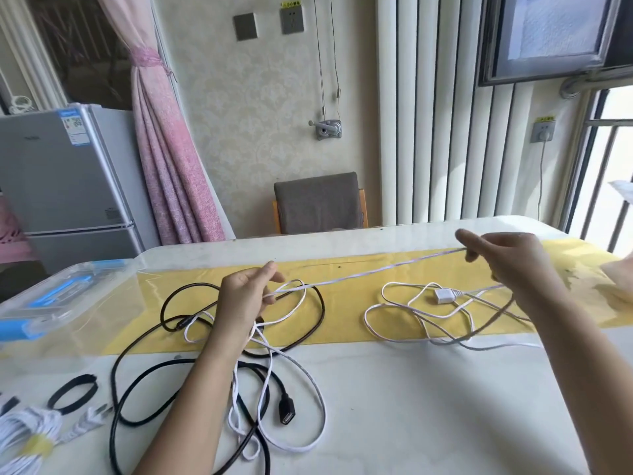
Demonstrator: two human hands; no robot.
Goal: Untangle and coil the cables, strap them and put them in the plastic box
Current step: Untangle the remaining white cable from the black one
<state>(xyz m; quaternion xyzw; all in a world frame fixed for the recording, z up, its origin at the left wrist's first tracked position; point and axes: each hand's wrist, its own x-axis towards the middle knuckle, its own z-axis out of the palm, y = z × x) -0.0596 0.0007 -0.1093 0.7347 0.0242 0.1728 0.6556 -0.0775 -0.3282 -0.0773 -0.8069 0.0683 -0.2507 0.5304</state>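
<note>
As left hand (245,296) and right hand (507,258) pinch cable (376,269), fridge label's (73,126) illegible.

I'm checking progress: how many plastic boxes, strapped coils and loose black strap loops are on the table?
Plastic box: 1
Strapped white coil: 1
Black strap loop wholly in view: 1
Total: 3

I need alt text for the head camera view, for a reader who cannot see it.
Two hands hold a white cable taut above a table, the left hand and right hand each pinching it. A black cable lies tangled beneath; a clear plastic box stands at the left.
</note>
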